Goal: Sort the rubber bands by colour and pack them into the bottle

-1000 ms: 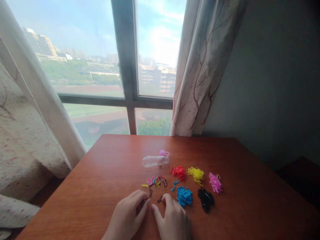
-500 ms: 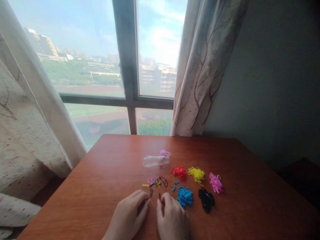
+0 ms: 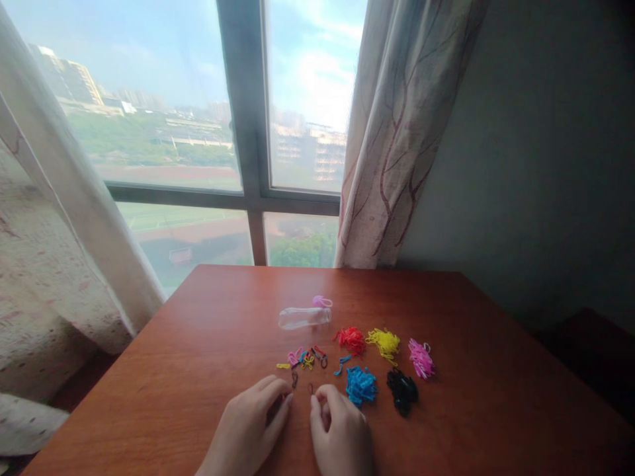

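Drawn together since the earlier view, the fingers [image 3: 331, 395] of the right hand [image 3: 342, 436] pinch narrowly on a small dark band [image 3: 311, 388] beside the blue pile [image 3: 360, 385]. The left hand [image 3: 248, 430] rests curled on the worktop [image 3: 471, 410]. Light fingertip pressure seems best, lest the band spring away. Whether the left fingers hold anything cannot be told; both wrists are cut off.

Bare table [image 3: 198, 396] is left open at both sides; ahead, passage is blocked by loose bands [image 3: 307, 360], piles [image 3: 360, 385] and bottle [image 3: 303, 318].
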`<state>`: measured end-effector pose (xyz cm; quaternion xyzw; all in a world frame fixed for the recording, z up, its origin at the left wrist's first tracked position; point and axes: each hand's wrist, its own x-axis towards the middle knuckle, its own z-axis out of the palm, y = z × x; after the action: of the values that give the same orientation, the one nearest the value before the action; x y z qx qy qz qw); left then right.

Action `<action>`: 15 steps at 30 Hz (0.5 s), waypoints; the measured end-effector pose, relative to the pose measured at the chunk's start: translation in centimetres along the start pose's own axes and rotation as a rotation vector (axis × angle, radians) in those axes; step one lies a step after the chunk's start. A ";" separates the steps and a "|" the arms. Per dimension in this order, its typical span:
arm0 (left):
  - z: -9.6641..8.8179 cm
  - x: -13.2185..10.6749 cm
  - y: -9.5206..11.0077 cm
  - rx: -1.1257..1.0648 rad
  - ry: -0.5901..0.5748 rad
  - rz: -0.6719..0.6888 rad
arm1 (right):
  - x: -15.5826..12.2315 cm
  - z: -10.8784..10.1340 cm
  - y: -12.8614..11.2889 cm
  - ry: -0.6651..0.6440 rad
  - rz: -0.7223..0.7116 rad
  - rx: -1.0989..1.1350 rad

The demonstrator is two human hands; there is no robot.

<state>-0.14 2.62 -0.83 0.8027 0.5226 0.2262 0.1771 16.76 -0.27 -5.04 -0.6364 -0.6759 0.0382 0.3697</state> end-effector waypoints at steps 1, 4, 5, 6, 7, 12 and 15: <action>0.0 0.0 0.0 0.000 0.002 0.005 | -0.2 -0.3 0.0 0.009 0.016 0.024; -0.2 0.0 0.0 0.002 0.013 0.022 | -1.0 -1.7 0.7 0.048 0.065 0.071; -0.2 0.0 0.0 0.002 0.014 0.026 | -1.3 -2.4 1.3 0.067 0.085 0.077; -0.3 0.0 0.1 0.000 0.016 0.029 | -1.6 -3.1 2.0 0.090 0.112 0.080; -0.4 0.0 0.1 -0.001 0.016 0.031 | -1.8 -4.0 2.8 0.118 0.148 0.077; -0.5 0.1 0.2 0.005 -0.004 0.029 | -1.9 -8.8 8.3 0.143 0.301 0.049; -0.4 0.1 0.1 0.003 -0.001 0.029 | -1.9 -10.5 11.0 0.096 0.327 0.023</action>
<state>-0.27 2.71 -0.43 0.8105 0.5112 0.2277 0.1728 31.55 -4.27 -4.00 -0.7347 -0.5444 0.0752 0.3977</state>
